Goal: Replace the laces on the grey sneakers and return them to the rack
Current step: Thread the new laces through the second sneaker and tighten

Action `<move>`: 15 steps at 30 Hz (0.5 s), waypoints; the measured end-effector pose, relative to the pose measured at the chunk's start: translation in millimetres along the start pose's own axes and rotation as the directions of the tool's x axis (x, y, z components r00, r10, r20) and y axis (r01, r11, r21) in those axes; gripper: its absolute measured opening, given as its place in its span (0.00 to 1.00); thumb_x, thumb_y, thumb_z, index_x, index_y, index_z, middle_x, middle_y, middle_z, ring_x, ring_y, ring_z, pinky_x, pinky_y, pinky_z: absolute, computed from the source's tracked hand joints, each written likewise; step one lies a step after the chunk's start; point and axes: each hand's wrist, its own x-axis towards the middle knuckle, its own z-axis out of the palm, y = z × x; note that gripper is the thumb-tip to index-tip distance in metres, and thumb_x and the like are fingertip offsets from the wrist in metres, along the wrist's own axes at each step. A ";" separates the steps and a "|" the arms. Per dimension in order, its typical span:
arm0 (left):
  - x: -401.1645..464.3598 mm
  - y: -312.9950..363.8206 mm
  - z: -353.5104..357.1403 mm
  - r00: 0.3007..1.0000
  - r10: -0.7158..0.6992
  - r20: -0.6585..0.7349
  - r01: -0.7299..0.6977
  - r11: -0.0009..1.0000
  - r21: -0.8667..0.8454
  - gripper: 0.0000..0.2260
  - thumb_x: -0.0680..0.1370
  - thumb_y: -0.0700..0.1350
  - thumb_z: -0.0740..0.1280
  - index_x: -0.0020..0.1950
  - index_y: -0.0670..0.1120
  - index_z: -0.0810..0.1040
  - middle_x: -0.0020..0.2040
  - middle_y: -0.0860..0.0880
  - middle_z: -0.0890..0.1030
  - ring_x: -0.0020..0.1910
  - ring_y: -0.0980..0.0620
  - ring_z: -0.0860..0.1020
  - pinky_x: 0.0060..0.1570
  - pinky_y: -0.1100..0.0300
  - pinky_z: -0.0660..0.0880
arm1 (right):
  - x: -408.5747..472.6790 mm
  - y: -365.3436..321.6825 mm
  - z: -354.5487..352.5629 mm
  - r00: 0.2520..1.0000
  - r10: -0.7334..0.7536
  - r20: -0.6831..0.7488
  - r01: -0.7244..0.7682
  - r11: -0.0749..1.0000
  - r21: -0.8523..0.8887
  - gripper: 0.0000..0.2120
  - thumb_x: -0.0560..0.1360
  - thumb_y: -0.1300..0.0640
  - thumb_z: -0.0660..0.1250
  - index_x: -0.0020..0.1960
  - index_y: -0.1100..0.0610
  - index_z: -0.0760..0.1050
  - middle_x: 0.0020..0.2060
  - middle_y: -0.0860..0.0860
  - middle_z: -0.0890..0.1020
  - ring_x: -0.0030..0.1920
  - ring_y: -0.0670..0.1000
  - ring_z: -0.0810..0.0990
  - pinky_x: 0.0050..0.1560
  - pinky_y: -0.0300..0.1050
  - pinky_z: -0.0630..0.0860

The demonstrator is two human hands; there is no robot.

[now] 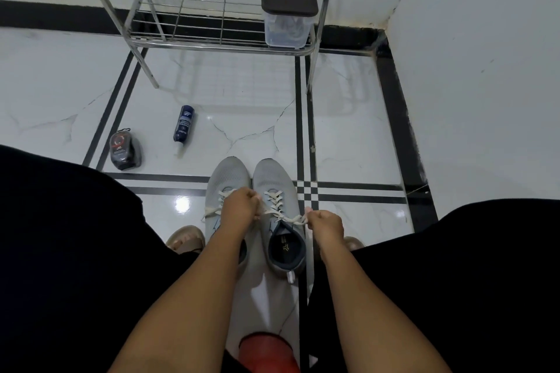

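Two grey sneakers stand side by side on the tiled floor between my knees, toes pointing away. The left sneaker (225, 179) is partly covered by my left forearm. The right sneaker (274, 179) shows its dark opening and carries a cream lace (274, 201) crossed through its eyelets. My left hand (239, 204) pinches one lace end over the gap between the shoes. My right hand (325, 225) pinches the other end (295, 219) beside the right shoe's collar, and the lace runs taut between them. The metal shoe rack (212, 45) stands ahead against the wall.
A clear box with a dark lid (286, 24) sits on the rack's lower shelf at the right. A dark spray bottle (183, 127) and a round shoe-polish sponge (125, 148) lie on the floor at the left. A red object (266, 351) is near my lap. A wall closes the right side.
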 end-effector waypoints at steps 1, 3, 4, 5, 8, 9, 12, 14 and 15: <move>-6.3 4.3 -7.4 0.996 0.020 -0.083 -0.017 0.999 0.030 0.08 0.81 0.43 0.61 0.52 0.43 0.79 0.45 0.44 0.81 0.43 0.45 0.79 0.47 0.52 0.78 | -1.9 -3.7 0.4 1.000 -0.013 0.022 0.015 0.996 -0.092 0.17 0.79 0.47 0.62 0.44 0.59 0.81 0.46 0.56 0.83 0.51 0.57 0.80 0.48 0.45 0.72; -19.5 4.1 -19.1 0.952 0.009 -0.305 0.013 0.998 0.068 0.10 0.80 0.41 0.59 0.57 0.46 0.78 0.53 0.44 0.79 0.48 0.45 0.77 0.47 0.54 0.73 | -5.0 -7.5 -1.6 0.998 0.035 0.043 -0.022 0.965 -0.262 0.19 0.79 0.48 0.59 0.57 0.62 0.79 0.54 0.58 0.81 0.55 0.59 0.78 0.48 0.43 0.69; -27.1 0.6 -25.0 0.919 -0.043 -0.391 0.073 0.995 0.064 0.11 0.80 0.40 0.59 0.59 0.45 0.77 0.57 0.43 0.77 0.53 0.43 0.76 0.50 0.51 0.73 | -7.8 -7.0 -2.8 0.993 0.092 0.075 -0.063 0.945 -0.320 0.19 0.76 0.50 0.62 0.59 0.62 0.77 0.53 0.59 0.80 0.54 0.59 0.79 0.47 0.44 0.71; -31.7 -5.3 -29.9 0.892 -0.132 -0.432 0.174 0.983 0.058 0.13 0.79 0.40 0.61 0.62 0.44 0.75 0.61 0.42 0.75 0.58 0.40 0.75 0.54 0.49 0.72 | -10.6 -5.7 -3.3 0.977 0.169 0.132 -0.119 0.938 -0.324 0.20 0.73 0.52 0.65 0.60 0.63 0.76 0.50 0.58 0.79 0.49 0.58 0.79 0.45 0.45 0.73; -43.2 -25.5 -35.1 0.854 -0.440 -0.276 0.441 0.895 -0.063 0.18 0.80 0.41 0.60 0.69 0.38 0.69 0.67 0.38 0.71 0.66 0.38 0.71 0.61 0.49 0.70 | -22.2 1.2 -0.1 0.917 0.285 0.279 -0.172 0.914 -0.369 0.20 0.69 0.56 0.70 0.58 0.62 0.74 0.48 0.58 0.78 0.45 0.56 0.78 0.37 0.45 0.77; -46.9 -34.1 -34.6 0.851 -0.476 -0.220 0.478 0.877 -0.050 0.19 0.81 0.42 0.58 0.70 0.37 0.67 0.69 0.38 0.70 0.68 0.40 0.70 0.64 0.51 0.68 | -25.8 3.4 3.8 0.921 0.263 0.286 -0.121 0.894 -0.432 0.18 0.70 0.57 0.70 0.57 0.61 0.74 0.50 0.58 0.79 0.47 0.57 0.79 0.38 0.46 0.79; -60.8 -43.7 -31.5 0.842 -0.483 -0.241 0.504 0.863 0.028 0.18 0.83 0.40 0.54 0.72 0.38 0.67 0.72 0.41 0.68 0.71 0.44 0.67 0.68 0.55 0.64 | -28.6 9.0 14.3 0.979 0.094 0.182 0.034 0.800 -0.599 0.15 0.72 0.59 0.68 0.57 0.61 0.76 0.51 0.58 0.80 0.52 0.59 0.81 0.49 0.50 0.81; -61.7 -50.3 -29.3 0.849 -0.472 -0.240 0.503 0.860 0.089 0.17 0.83 0.37 0.53 0.71 0.36 0.68 0.70 0.39 0.70 0.69 0.42 0.70 0.64 0.54 0.68 | -32.6 7.6 19.6 0.993 0.023 0.117 0.056 0.775 -0.630 0.14 0.74 0.59 0.65 0.59 0.61 0.76 0.54 0.58 0.80 0.55 0.59 0.80 0.50 0.45 0.77; -63.7 -51.5 -29.4 0.863 -0.452 -0.224 0.490 0.858 0.155 0.16 0.83 0.37 0.54 0.70 0.36 0.68 0.69 0.38 0.71 0.67 0.41 0.71 0.62 0.53 0.69 | -33.7 6.8 22.2 0.996 0.001 0.094 0.058 0.777 -0.627 0.14 0.74 0.59 0.65 0.59 0.60 0.76 0.55 0.58 0.80 0.56 0.59 0.79 0.49 0.45 0.75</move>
